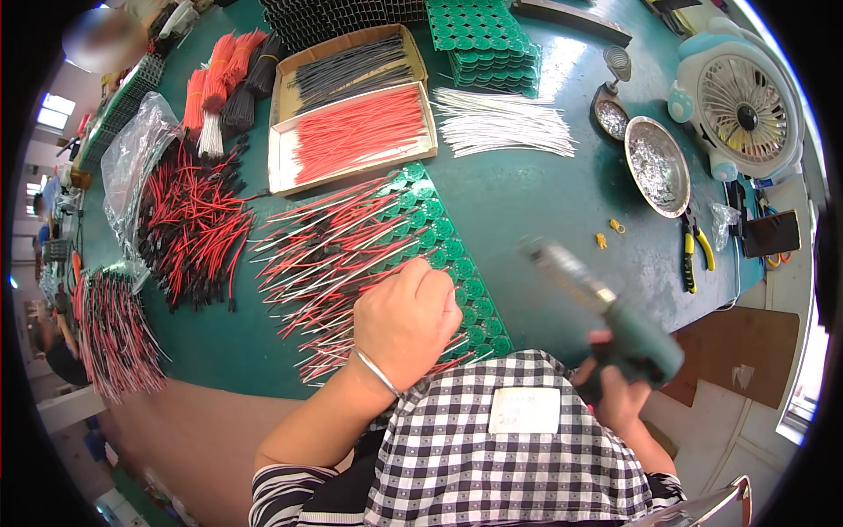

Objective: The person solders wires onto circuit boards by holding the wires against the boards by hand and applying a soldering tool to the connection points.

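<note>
My left hand (pixel 408 321) is curled closed over a panel of round green circuit boards (pixel 470 294); what its fingers pinch, if anything, is hidden. Red, white and black wires (pixel 325 255) lie across the panel's left side and fan out past its edge. To the right of the panel, my right hand (pixel 619 395) grips a dark green soldering gun (pixel 645 342) by its handle. The gun's perforated metal barrel points up and to the left, blurred by motion, with its tip apart from the boards.
Boxed red wires (pixel 360 132) and loose white wires (pixel 505 123) lie beyond the panel. Wire bundles (pixel 193 220) crowd the left. At right are a metal bowl (pixel 639 140) of solder scraps, yellow-handled pliers (pixel 688 255), a fan (pixel 746 114) and a phone (pixel 771 234).
</note>
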Demonstrator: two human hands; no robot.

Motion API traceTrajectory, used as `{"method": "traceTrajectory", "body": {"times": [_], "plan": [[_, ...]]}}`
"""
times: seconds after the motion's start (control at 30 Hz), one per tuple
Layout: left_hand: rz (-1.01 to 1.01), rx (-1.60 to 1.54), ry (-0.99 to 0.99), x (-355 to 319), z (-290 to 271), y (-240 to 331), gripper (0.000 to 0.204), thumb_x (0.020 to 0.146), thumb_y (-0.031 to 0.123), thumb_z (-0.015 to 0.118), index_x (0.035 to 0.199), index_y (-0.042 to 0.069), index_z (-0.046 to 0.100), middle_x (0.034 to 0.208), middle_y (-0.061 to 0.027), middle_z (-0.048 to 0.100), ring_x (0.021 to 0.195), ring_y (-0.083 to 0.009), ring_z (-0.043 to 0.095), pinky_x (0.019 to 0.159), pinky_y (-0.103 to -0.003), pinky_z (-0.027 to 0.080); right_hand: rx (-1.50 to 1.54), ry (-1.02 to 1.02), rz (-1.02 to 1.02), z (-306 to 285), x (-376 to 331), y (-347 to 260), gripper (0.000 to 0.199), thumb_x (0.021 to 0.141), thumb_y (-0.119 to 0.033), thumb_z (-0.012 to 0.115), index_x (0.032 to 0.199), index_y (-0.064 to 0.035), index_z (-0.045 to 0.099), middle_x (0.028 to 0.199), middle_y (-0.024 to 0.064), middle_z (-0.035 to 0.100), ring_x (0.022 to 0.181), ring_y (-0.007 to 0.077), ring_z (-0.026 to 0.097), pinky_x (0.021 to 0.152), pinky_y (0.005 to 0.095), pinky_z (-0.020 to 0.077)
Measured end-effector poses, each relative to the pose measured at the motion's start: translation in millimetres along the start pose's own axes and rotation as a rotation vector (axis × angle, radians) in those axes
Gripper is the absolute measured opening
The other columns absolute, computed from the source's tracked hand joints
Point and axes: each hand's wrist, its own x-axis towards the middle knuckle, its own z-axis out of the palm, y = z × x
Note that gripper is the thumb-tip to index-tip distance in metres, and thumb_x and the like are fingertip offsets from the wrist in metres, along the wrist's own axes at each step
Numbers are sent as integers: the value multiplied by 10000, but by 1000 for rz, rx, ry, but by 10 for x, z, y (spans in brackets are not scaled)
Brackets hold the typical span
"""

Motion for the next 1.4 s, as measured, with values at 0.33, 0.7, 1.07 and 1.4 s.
{"method": "traceTrajectory", "body": {"times": [0.33,0.7,1.07,1.4], "plan": [[-59,-100,-65,12,-114,29,145,724,43,692,824,56,588,793,-68,556,608,-235,580,522,-334,481,-370,610,-495,-515,568,-153,382,908,-109,454,1254,52,450,817,143,624,540,116,511,463,231,418],[-5,-309,-159,-48,-230,-103,178,738,-19,725,898,35,670,858,-83,584,709,-200,598,599,-283,494,-270,-161,-155,-377,10,104,477,890,-203,523,1296,36,447,857,109,613,663,151,565,608,263,456],[-125,-263,-23,-38,-116,11,171,714,-22,735,855,47,667,761,-62,571,583,-186,574,510,-292,459,-598,-303,-344,-36,131,-56,177,853,-171,608,937,-25,662,769,87,668,652,231,647,623,320,514],[-14,-146,21,-21,-36,4,109,710,3,707,770,55,632,736,-64,561,585,-233,585,508,-336,467,-661,-394,-503,-35,159,57,221,774,-69,634,986,-7,652,888,129,665,738,301,651,657,368,530]]}}
